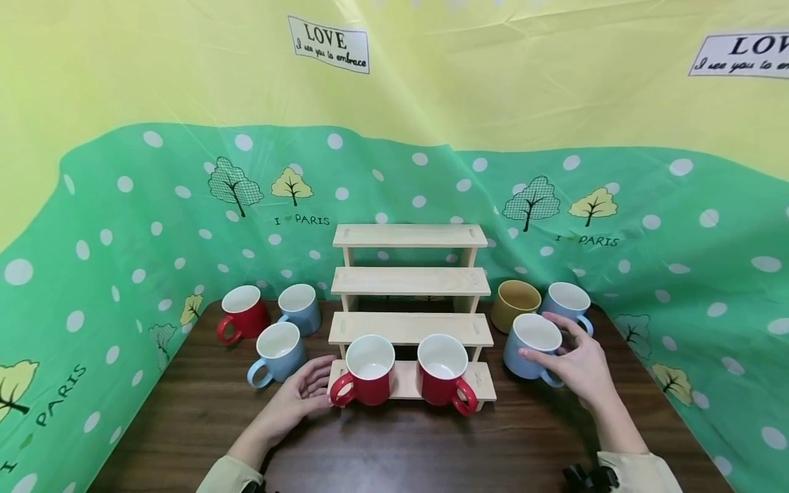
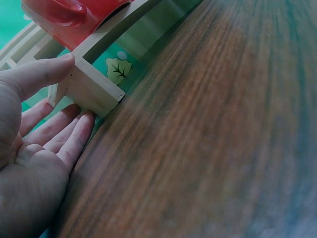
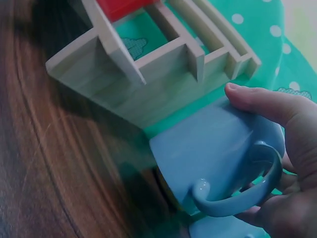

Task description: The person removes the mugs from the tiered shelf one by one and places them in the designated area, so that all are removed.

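My right hand [image 1: 579, 357] grips a light blue mug [image 1: 531, 342] with a white inside, to the right of a pale wooden stepped rack [image 1: 409, 281]. In the right wrist view, the thumb lies near one end of the mug [image 3: 218, 148], and its handle faces the palm. My left hand [image 1: 302, 390] is at the left end of the rack's lowest step; in the left wrist view the thumb touches the step's corner [image 2: 89, 84], and the fingers extend beside the end panel. Two red mugs, one left [image 1: 370, 373] and one right [image 1: 442, 370], stand on that lowest step.
Left of the rack stand a red mug [image 1: 246, 315], a blue mug [image 1: 301, 309] and another blue mug [image 1: 280, 352]. A mustard mug [image 1: 507, 313] and a blue mug [image 1: 566, 301] stand at the right. Behind the dark wooden table [image 1: 394, 452] hangs a printed cloth [image 1: 425, 171].
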